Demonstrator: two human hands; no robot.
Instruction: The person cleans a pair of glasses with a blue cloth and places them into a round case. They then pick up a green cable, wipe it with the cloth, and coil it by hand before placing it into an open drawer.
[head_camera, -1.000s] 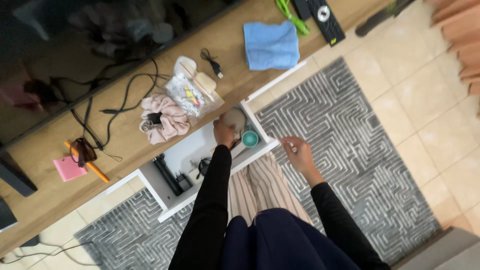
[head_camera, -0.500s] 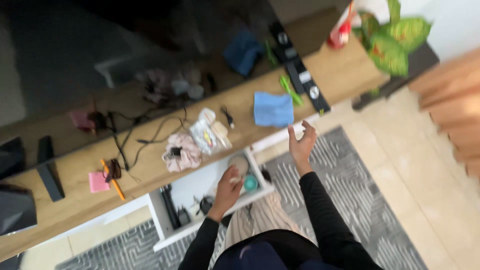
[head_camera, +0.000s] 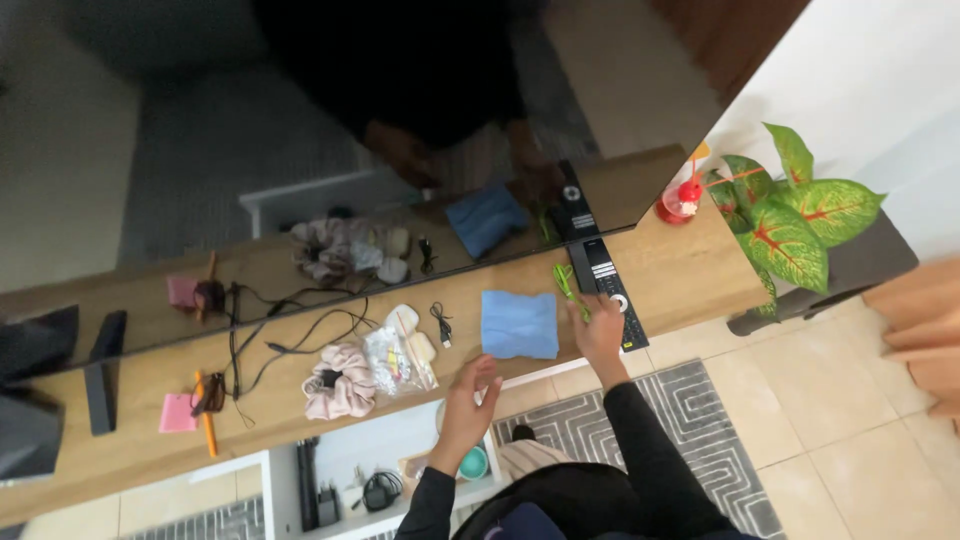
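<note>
My right hand (head_camera: 598, 326) rests on the wooden shelf (head_camera: 690, 275), fingers pinched on the near end of a thin green object (head_camera: 566, 284). That object lies between a folded blue cloth (head_camera: 519, 323) and a long black remote (head_camera: 606, 291). Lower down, my left hand (head_camera: 468, 404) hovers with fingers spread and nothing in it, above the open white drawer (head_camera: 350, 450). A teal round item (head_camera: 472, 463) sits in the drawer just below that hand.
On the shelf lie a pink scrunchie (head_camera: 335, 380), a clear pouch (head_camera: 396, 356), black cables (head_camera: 290, 335), an orange pen (head_camera: 206, 428) and a pink note (head_camera: 178, 412). A leafy plant (head_camera: 790, 215) and red bottle (head_camera: 683, 200) stand at the right end. A dark glossy panel (head_camera: 300, 120) rises behind.
The view tilted up toward the shelf. My left hand lifted out of the drawer and opened. My right hand reached from the rug side to the green object on the shelf.
</note>
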